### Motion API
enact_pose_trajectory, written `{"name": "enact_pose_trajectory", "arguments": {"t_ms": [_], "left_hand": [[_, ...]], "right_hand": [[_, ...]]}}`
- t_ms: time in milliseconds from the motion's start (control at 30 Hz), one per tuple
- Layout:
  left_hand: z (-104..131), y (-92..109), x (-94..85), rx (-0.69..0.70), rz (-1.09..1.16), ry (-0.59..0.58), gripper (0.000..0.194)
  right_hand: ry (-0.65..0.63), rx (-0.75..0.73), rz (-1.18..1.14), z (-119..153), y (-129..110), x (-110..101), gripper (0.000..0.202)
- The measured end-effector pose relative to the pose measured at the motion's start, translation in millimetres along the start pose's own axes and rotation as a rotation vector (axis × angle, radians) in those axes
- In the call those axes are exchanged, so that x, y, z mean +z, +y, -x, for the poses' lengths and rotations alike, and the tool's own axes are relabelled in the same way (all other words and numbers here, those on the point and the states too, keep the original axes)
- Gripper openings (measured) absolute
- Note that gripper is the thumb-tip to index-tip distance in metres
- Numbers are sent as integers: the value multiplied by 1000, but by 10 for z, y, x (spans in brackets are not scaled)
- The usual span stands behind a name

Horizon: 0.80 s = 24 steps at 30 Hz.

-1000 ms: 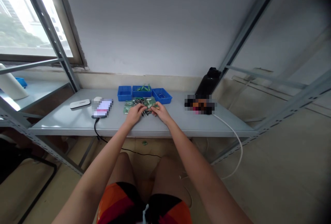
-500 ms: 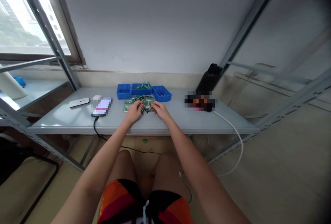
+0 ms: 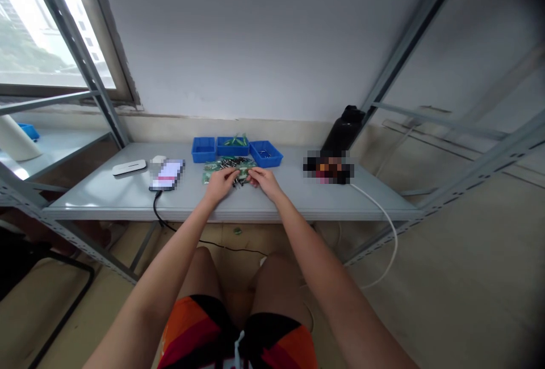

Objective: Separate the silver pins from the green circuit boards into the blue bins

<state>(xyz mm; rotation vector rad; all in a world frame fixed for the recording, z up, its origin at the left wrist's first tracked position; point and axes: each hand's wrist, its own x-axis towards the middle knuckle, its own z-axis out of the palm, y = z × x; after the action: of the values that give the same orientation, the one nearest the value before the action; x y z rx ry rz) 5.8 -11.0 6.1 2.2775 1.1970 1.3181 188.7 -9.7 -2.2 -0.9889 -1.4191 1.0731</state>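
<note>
Pinched at the fingertips of the worker's left hand and right hand: a small green piece, details too tiny to tell. It's at the heap of green and black parts, near the blue trays. Risk: slack fingers could drop it among lookalikes.

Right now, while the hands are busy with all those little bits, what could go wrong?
Little parts might get knocked off: the loose pile lies right by the left hand and right hand, near the front of the table. A small green thing lies on the floor below.

The black cord hangs over the table's front edge, so a snag could perhaps tug the phone.
</note>
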Motion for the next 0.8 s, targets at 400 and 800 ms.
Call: {"name": "enact_pose_trajectory", "arguments": {"t_ms": [400,800], "left_hand": [[25,18,-14,-12,86,4,24],[-12,-84,42,-106,78,9,25]], "right_hand": [[12,47,-151,4,4,-33,35],[34,-18,-62,-20,54,-31,31]]}}
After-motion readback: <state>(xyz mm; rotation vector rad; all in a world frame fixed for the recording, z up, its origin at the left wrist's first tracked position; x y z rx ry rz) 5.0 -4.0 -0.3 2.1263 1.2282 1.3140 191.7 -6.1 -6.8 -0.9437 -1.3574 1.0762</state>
